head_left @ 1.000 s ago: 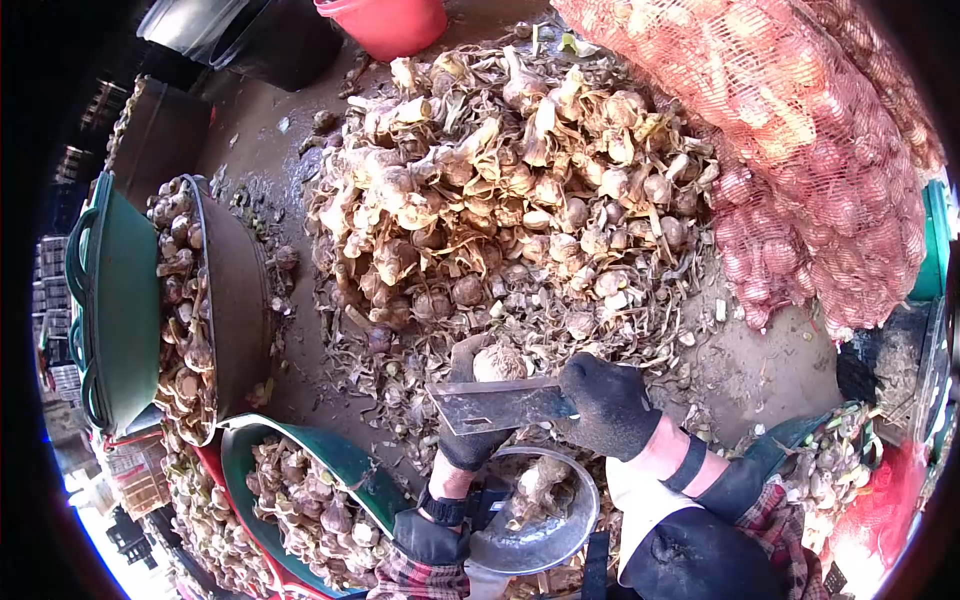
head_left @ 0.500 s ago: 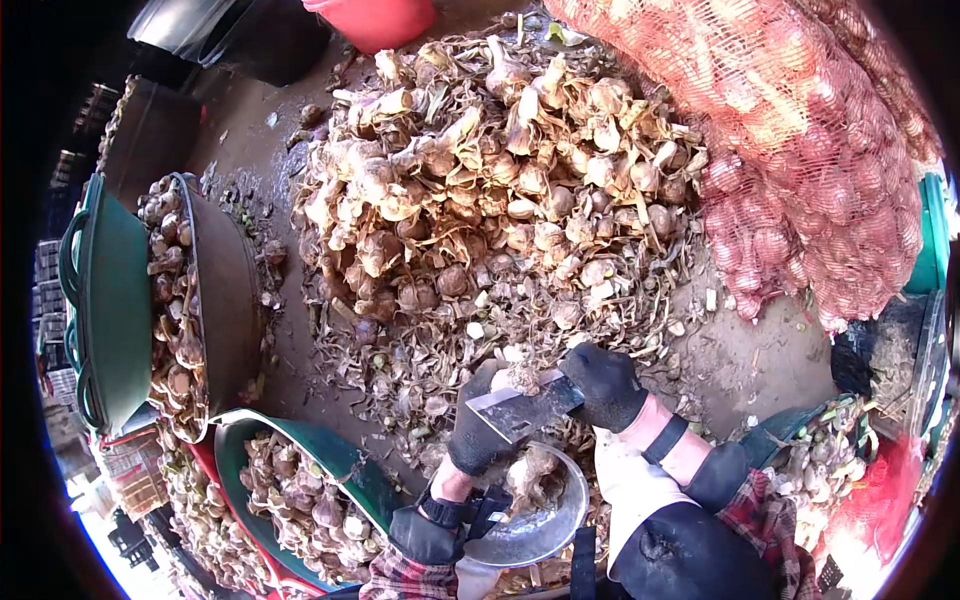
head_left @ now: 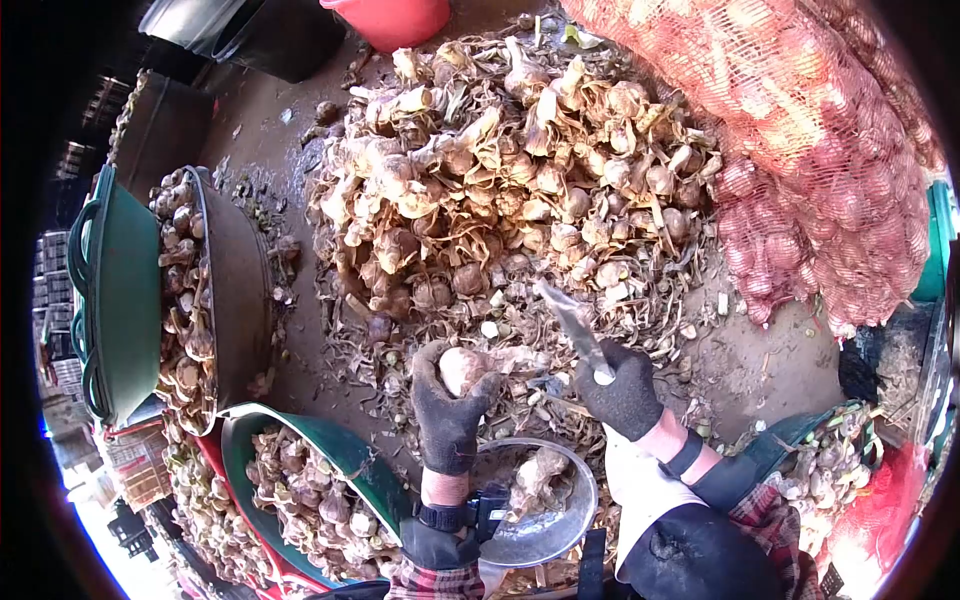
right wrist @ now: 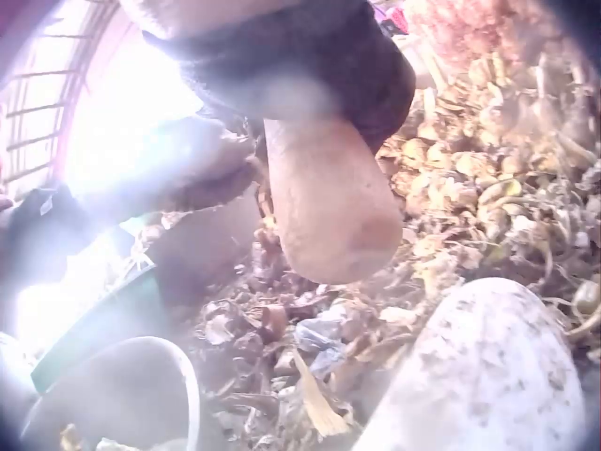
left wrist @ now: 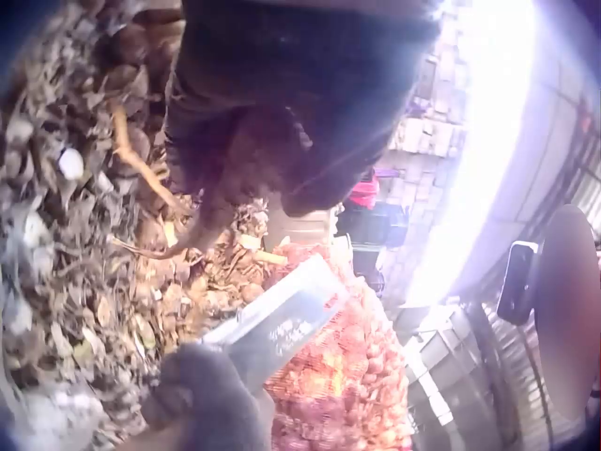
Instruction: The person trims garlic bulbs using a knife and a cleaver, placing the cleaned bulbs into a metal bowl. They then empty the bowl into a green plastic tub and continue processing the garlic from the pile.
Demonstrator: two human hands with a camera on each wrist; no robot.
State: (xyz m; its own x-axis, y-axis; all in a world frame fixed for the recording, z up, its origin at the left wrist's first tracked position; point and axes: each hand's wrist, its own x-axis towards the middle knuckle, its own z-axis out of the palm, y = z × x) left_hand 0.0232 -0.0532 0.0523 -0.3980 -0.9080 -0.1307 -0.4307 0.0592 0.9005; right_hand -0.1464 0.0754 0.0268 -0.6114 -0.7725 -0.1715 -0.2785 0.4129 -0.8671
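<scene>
In the head view the left gloved hand (head_left: 447, 415) grips a pale garlic bulb (head_left: 462, 371), its dry stalk stretching to the right. To the right of it, the right gloved hand (head_left: 618, 390) holds a knife with a broad blade (head_left: 572, 322) that points up and left, apart from the bulb. The left wrist view shows the blade (left wrist: 286, 319) beyond the dark left glove (left wrist: 272, 113). In the right wrist view, the knife's rounded handle end (right wrist: 333, 207) sticks out of the right glove (right wrist: 319, 70). Below the hands sits a clear bowl (head_left: 590, 500) with a bulb inside.
A large heap of garlic (head_left: 500, 180) lies on the ground ahead. Red mesh sacks (head_left: 800, 170) stand at the right. Green tubs (head_left: 130, 300) and a grey basin (head_left: 240, 300) with bulbs are at the left; a red bucket (head_left: 395, 18) is at the top.
The knife has swung away from the bulb, its blade turning from roughly level to pointing up and left. The left hand has moved left with the bulb, whose stalk now shows.
</scene>
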